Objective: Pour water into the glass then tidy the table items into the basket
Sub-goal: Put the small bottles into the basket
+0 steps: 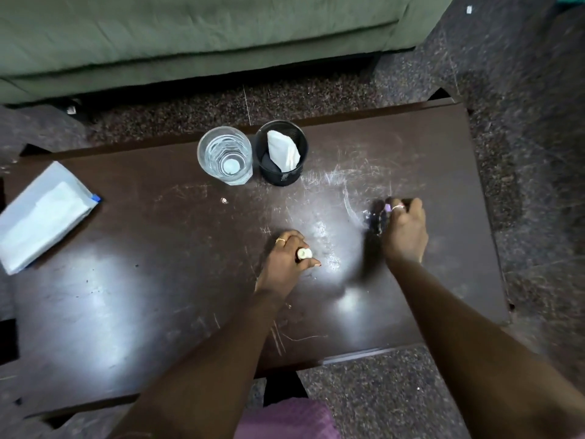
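Left hand (289, 253) curled around a small white-capped item (304, 254), right hand (403, 231) closed over a blurred dark object (375, 218).

Both forearms reach forward over the dark scratched table (126, 296), the left hand near the table's middle with knuckles down and fingers wrapped about the white-capped piece; the right hand sits further right and slightly farther out, wrist bent, fingers pinched on something dark and smeared by motion, so what it is cannot be told. At the table's far edge the glass (225, 155) holds water, and just beside it, to the right, stands the black mesh basket (281, 153) with a white tissue (282, 150) inside. A pale packet (41, 217) lies at the left edge.
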Demonstrator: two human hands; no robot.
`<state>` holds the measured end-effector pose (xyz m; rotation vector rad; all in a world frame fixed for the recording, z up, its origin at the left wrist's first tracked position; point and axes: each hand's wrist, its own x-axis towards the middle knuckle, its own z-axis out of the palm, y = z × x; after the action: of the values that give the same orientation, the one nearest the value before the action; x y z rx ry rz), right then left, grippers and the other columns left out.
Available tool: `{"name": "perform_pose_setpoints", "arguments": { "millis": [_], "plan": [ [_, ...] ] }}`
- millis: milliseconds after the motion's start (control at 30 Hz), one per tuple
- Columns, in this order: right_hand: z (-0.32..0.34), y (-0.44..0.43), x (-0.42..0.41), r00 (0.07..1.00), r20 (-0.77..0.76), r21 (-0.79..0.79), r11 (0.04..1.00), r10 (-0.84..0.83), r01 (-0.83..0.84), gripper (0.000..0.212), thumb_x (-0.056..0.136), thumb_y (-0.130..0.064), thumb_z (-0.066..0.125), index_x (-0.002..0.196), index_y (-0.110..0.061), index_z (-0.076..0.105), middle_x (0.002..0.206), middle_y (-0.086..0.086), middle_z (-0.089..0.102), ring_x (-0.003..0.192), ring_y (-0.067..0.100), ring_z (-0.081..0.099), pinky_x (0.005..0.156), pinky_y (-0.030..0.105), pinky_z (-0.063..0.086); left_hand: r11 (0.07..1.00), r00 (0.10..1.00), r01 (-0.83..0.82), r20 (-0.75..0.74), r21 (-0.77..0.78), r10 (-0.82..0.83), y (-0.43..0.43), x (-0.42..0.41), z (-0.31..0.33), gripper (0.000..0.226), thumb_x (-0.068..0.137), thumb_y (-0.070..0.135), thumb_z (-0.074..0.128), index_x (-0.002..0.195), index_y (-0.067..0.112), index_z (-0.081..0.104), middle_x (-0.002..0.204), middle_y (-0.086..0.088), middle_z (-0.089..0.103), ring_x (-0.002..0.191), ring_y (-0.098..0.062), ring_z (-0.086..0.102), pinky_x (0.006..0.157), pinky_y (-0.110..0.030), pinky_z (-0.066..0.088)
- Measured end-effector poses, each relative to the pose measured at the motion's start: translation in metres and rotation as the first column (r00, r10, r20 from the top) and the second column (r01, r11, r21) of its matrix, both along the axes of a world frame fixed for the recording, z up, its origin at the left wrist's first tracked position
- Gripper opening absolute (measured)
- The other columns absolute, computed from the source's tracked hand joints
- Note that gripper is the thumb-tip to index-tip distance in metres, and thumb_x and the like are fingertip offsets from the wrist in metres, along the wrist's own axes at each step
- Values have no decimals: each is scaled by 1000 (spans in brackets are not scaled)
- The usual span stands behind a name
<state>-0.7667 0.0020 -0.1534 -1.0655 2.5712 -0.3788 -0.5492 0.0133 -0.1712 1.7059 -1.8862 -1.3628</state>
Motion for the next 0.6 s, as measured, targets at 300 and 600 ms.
{"name": "perform_pose_setpoints", "arguments": {
  "millis": [300,600],
  "plan": [
    [15,14,162,893,25,-158,884,449,-440,23,86,-15,57,104,-4,66,95,21,63,72,40,63,59,42,52,962,962,-271,-32,31,272,-10,90,13,33,74,34,72,98,18,56,99,-2,68,91,-24,63,80,-36,51],
    [37,-12,345,744,145,-298,746,652,-595,21,83,-1,61,103,-4,68,102,15,66,81,31,67,70,31,52,828,835,-550,-65,-110,546,-13,254,40,24,81,18,68,104,12,62,105,-3,69,94,-19,62,78,-3,35]
  ]
}}
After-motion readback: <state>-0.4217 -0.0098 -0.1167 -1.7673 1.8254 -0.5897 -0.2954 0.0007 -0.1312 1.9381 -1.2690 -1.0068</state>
